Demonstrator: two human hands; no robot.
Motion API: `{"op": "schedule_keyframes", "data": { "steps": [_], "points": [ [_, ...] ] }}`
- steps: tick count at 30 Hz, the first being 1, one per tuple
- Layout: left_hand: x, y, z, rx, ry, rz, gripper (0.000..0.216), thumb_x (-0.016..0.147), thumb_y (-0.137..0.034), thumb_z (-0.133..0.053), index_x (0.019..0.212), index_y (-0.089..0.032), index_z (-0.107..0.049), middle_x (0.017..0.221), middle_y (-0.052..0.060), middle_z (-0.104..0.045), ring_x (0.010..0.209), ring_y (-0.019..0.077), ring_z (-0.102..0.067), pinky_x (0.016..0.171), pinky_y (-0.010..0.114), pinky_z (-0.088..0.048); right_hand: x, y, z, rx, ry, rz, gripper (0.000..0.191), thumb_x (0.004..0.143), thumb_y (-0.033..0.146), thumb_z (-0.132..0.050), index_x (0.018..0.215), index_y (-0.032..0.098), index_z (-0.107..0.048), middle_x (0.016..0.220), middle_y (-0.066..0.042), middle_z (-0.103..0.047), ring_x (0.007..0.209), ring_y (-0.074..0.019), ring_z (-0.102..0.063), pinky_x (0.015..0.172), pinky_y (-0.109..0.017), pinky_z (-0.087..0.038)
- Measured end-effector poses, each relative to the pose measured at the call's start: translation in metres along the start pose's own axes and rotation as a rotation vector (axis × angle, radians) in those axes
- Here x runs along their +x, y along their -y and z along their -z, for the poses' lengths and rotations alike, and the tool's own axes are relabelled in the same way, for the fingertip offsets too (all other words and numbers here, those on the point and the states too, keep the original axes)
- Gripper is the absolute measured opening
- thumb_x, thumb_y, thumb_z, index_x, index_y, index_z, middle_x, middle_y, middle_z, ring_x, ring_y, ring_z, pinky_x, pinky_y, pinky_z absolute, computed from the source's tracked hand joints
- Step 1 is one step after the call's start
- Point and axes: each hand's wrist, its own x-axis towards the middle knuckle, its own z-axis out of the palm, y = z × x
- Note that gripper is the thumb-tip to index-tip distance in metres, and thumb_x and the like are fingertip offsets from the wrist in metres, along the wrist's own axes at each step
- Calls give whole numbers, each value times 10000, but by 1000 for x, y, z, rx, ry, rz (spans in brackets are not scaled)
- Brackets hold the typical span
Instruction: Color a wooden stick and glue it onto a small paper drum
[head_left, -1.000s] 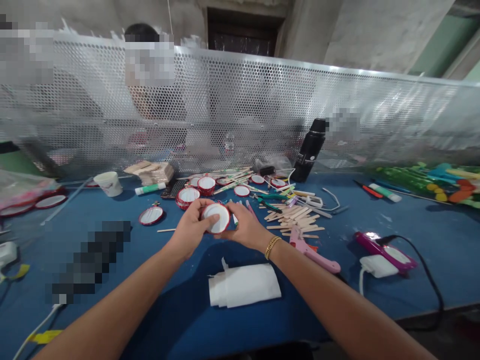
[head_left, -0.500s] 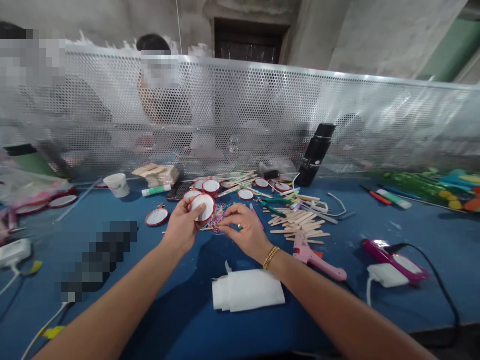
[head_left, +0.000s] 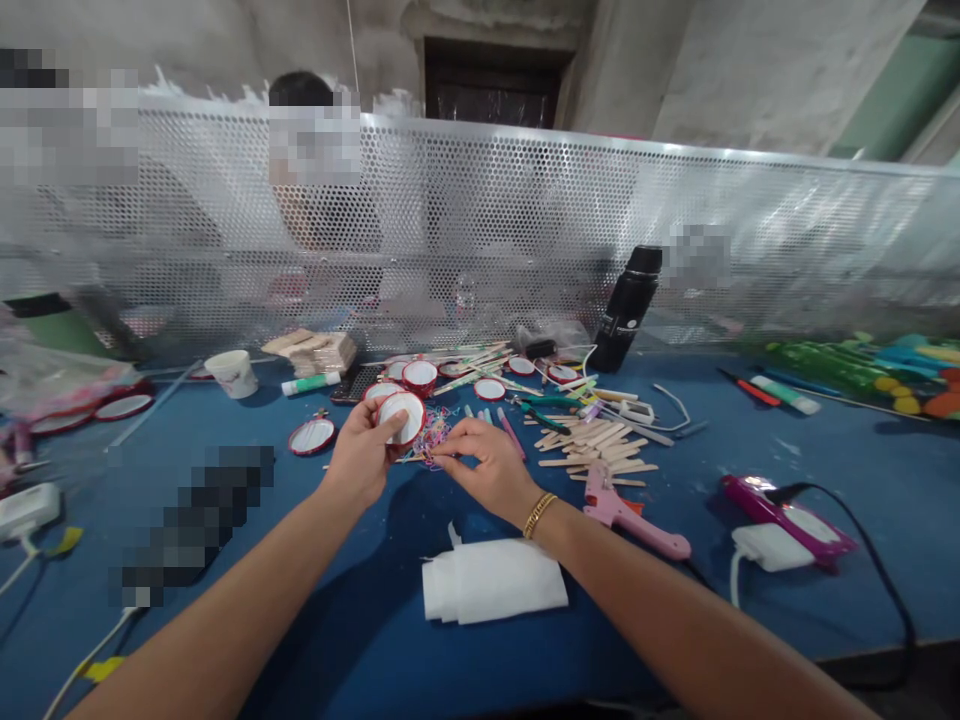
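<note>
My left hand (head_left: 354, 458) is closed on a round white disc with a red rim (head_left: 409, 418), thumb across its face. Close to its right, my right hand (head_left: 491, 468) has thumb and fingertips pinched together; anything between them is too small to make out. Behind the fingertips lies a tangled heap of thin, brightly coloured strands (head_left: 436, 428). More red-rimmed white discs lie around, one standing behind the held disc (head_left: 420, 374) and another to the left (head_left: 312, 436). A folded white cloth or paper (head_left: 495, 582) rests in front of my wrists.
To the right are wooden craft sticks (head_left: 611, 440), a pink glue gun (head_left: 637, 522), green-handled pliers (head_left: 546, 408) and a magenta device with a cable (head_left: 780, 515). A black flask (head_left: 628, 310) leans by the perforated metal screen (head_left: 480, 220). A paper cup (head_left: 231, 374) stands left.
Both hands stay almost in place; the right fingertips have shifted slightly left and down. The view has moved a little, and pastel pens behind the right hand show more.
</note>
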Motion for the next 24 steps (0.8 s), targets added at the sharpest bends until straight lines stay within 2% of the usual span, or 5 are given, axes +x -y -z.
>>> {"op": "schedule_keyframes", "data": {
  "steps": [5,10,16,20,24],
  "points": [
    [-1,1,-1,9,-4,-10,438,566,-210,-857,911,-203,-586,826,-36,-662,644,114,-620,478,188,-498,-2,-1,-1,116,-5,-87,167,910,261,-674,1023,264,-796,993,-53,-766,916,-189,-705,853,-347,-552],
    [2,1,1,-39,-37,-34,415,594,-198,-840,909,-209,-570,846,-42,-652,679,102,-616,536,186,-530,-3,-3,-2,102,86,-71,142,903,275,-693,987,251,-805,946,-47,-786,892,-187,-722,829,-322,-565],
    [8,1,5,66,-48,-79,431,628,-220,-814,995,-217,-587,886,-18,-657,662,112,-609,495,180,-503,1,-5,7,-309,117,-162,168,939,220,-635,975,243,-797,980,-28,-780,921,-160,-705,866,-279,-516],
    [3,1,2,139,-5,-86,421,688,-194,-743,1075,-235,-585,909,-6,-652,668,124,-611,477,181,-494,4,-19,14,-443,157,-238,167,911,211,-655,1005,222,-791,984,-65,-770,958,-217,-675,924,-356,-471],
    [-4,-1,-3,229,15,-80,365,764,-155,-630,1113,-247,-576,953,9,-638,679,133,-606,467,189,-502,7,-31,14,-531,255,-235,195,909,209,-662,1067,228,-774,1016,-74,-755,995,-228,-638,970,-383,-427]
  ]
}}
